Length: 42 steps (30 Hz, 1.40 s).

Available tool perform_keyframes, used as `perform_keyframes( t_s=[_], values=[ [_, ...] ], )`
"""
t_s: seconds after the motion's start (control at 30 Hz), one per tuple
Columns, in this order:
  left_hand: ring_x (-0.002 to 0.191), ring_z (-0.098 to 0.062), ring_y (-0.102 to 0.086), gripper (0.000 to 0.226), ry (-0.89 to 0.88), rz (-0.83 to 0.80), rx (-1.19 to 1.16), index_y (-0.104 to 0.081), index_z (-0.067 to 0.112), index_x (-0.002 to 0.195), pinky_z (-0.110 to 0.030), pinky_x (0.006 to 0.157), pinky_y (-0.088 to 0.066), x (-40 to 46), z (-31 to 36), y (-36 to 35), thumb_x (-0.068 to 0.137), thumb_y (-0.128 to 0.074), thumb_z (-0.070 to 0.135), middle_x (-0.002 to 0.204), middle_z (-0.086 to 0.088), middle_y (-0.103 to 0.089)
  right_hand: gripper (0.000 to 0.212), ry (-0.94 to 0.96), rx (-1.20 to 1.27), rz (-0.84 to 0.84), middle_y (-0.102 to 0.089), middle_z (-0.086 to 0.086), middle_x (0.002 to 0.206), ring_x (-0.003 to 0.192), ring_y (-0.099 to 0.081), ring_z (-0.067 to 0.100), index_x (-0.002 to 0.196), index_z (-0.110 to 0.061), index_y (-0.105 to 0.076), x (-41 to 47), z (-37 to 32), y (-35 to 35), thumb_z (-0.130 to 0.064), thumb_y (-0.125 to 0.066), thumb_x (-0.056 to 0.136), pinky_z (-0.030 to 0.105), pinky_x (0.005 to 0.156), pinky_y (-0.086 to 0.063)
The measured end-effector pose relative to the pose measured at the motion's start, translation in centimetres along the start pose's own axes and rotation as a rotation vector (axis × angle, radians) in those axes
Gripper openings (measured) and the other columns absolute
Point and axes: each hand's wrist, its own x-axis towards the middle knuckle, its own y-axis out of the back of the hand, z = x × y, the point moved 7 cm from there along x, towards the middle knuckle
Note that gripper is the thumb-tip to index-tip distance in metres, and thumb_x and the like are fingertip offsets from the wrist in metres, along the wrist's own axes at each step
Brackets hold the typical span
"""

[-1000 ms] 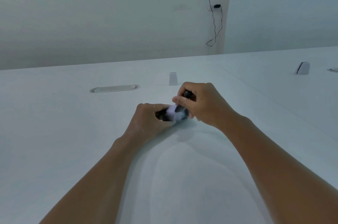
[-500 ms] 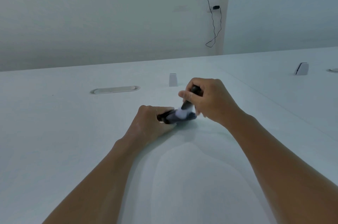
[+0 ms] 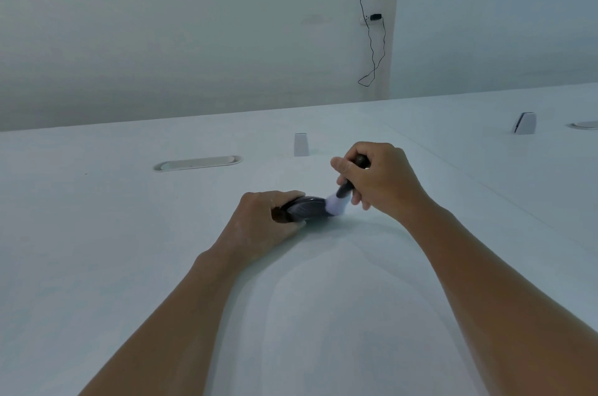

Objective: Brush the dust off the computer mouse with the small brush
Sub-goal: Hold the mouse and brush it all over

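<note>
A dark computer mouse (image 3: 305, 208) lies on the white table (image 3: 129, 250) in the middle of the view. My left hand (image 3: 262, 220) grips its near left side, with thumb and fingers around it. My right hand (image 3: 375, 177) holds a small brush (image 3: 343, 195) by its dark handle, tilted down to the left. The white bristles touch the right end of the mouse. Much of the handle is hidden inside my fist.
An oval cable grommet (image 3: 198, 163) is set in the table at the back left. A small white stand (image 3: 301, 144) rises behind the hands, another white stand (image 3: 524, 123) at the far right. Black cables (image 3: 372, 49) hang down the wall.
My right hand has moved the brush to the right, from over the middle of the mouse to its right end. More of the mouse shows. The left hand has kept its grip.
</note>
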Motion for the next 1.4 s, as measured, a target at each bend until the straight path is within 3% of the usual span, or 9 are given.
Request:
perform_keyframes(
  t_s=[0.1,0.23,0.37,0.53,0.67,0.83,1.0,1.07,1.4],
  values=[
    [0.105,0.008,-0.066,0.054,0.049,-0.072,-0.002,-0.071,0.038,0.126,-0.010,0.087,-0.046,-0.1,-0.7,-0.3,0.075,-0.088,0.033,0.105,0.029,-0.073,0.022,-0.078,0.047,-0.031,-0.078,0.006,0.071,0.045,-0.067,0.019,0.081,-0.005,-0.067,0.0,0.9,-0.3,-0.023,-0.071,0.093,0.027,0.050,-0.056],
    [0.107,0.003,-0.067,0.056,-0.005,-0.149,-0.011,-0.067,0.044,0.131,-0.014,0.091,-0.048,-0.2,-0.2,-0.7,0.078,-0.086,0.043,0.110,0.023,-0.075,0.017,-0.151,0.157,-0.090,-0.078,0.014,0.076,0.063,-0.074,0.037,0.087,-0.003,-0.068,0.0,2.5,-1.0,-0.018,-0.070,0.093,0.044,0.070,-0.064],
    [0.105,0.010,-0.065,0.051,0.034,-0.125,-0.004,-0.066,0.041,0.133,-0.013,0.093,-0.047,-0.4,-0.2,-0.6,0.084,-0.081,0.037,0.108,0.029,-0.071,0.011,-0.204,0.309,-0.114,-0.078,0.018,0.086,0.070,-0.079,0.030,0.097,-0.003,-0.069,-0.1,3.6,-1.3,-0.012,-0.073,0.092,0.046,0.088,-0.062],
    [0.106,-0.005,-0.070,0.044,0.089,-0.184,-0.017,-0.068,0.037,0.129,-0.026,0.098,-0.053,-0.2,-0.6,-0.7,0.087,-0.077,0.028,0.113,0.019,-0.074,0.026,-0.183,0.206,-0.217,-0.066,0.014,0.056,0.048,-0.054,0.028,0.089,0.003,-0.071,-0.2,4.2,-1.3,-0.022,-0.074,0.092,0.026,0.049,-0.045],
    [0.099,-0.020,-0.073,0.037,0.103,-0.224,-0.035,-0.069,0.040,0.122,-0.035,0.093,-0.057,-0.2,-0.8,-0.7,0.088,-0.075,0.025,0.106,0.012,-0.077,0.018,-0.160,0.112,-0.081,-0.074,0.013,0.060,0.047,-0.067,0.021,0.085,-0.004,-0.072,-0.2,4.5,-0.5,-0.021,-0.073,0.093,0.022,0.055,-0.054],
    [0.104,-0.012,-0.072,0.037,0.105,-0.235,-0.043,-0.068,0.039,0.122,-0.037,0.099,-0.055,-0.2,-0.9,-0.6,0.088,-0.075,0.024,0.109,0.014,-0.077,0.038,-0.246,0.199,-0.228,-0.063,0.013,0.051,0.039,-0.049,0.021,0.087,0.012,-0.065,-0.5,4.9,-0.9,-0.025,-0.070,0.096,0.021,0.042,-0.042],
    [0.103,-0.017,-0.073,0.035,0.113,-0.250,-0.062,-0.067,0.047,0.114,-0.041,0.100,-0.055,-0.2,-0.9,-0.7,0.086,-0.075,0.028,0.110,0.014,-0.077,0.034,-0.274,0.156,-0.307,-0.062,0.012,0.051,0.038,-0.047,0.021,0.077,0.002,-0.064,-0.9,4.6,-1.3,-0.026,-0.070,0.096,0.024,0.044,-0.040],
    [0.100,-0.020,-0.074,0.037,0.106,-0.253,-0.061,-0.069,0.041,0.118,-0.044,0.098,-0.056,-0.2,-0.9,-0.7,0.082,-0.072,0.034,0.108,0.012,-0.077,0.035,-0.239,0.085,-0.225,-0.068,0.013,0.053,0.039,-0.052,0.020,0.083,0.005,-0.066,-0.6,4.4,-0.8,-0.028,-0.069,0.096,0.023,0.048,-0.043],
    [0.106,-0.005,-0.071,0.039,0.117,-0.239,-0.061,-0.069,0.042,0.118,-0.040,0.102,-0.054,-0.2,-0.9,-0.5,0.081,-0.076,0.031,0.108,0.019,-0.077,0.037,-0.153,-0.049,-0.277,-0.061,0.004,0.046,0.032,-0.046,0.014,0.086,0.004,-0.067,-0.7,2.5,-1.2,-0.031,-0.068,0.096,0.022,0.047,-0.043]
  ],
)
